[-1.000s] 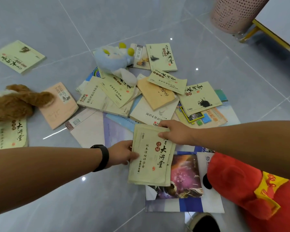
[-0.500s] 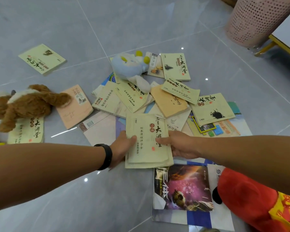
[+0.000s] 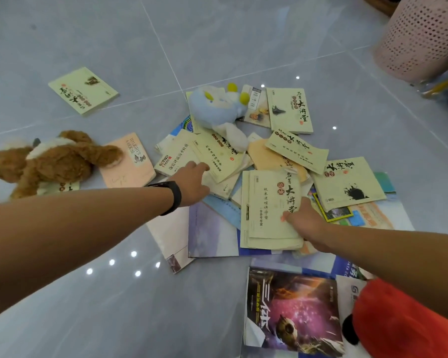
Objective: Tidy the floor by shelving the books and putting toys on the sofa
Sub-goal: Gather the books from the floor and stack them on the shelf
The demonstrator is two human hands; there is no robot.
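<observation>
A: From the head camera, what were your hands doing?

B: Your right hand gripped a small stack of pale green books by its right edge, thumb on the top cover, with the stack lying over the heap on the grey tiled floor. Your left hand, a black wristband on its wrist, reached to the green book in the middle of the heap. Its fingers touched the near edge of that book; you could not tell from this angle whether they had closed on it.

A: And the rest of the books?

B: They lay fanned over one another in the centre. One green book lay apart at far left, a pink book sat beside the heap, and a dark space-cover book lay nearest you.

A: The toys?

B: All on the floor. The blue plush rested on the far books, touching the one you reached for. The brown plush dog lay at left, partly over a green book and touching the pink one. The red plush sat at lower right, under your right forearm.

A: Anything else?

B: A pink perforated basket stood at the top right corner.
</observation>
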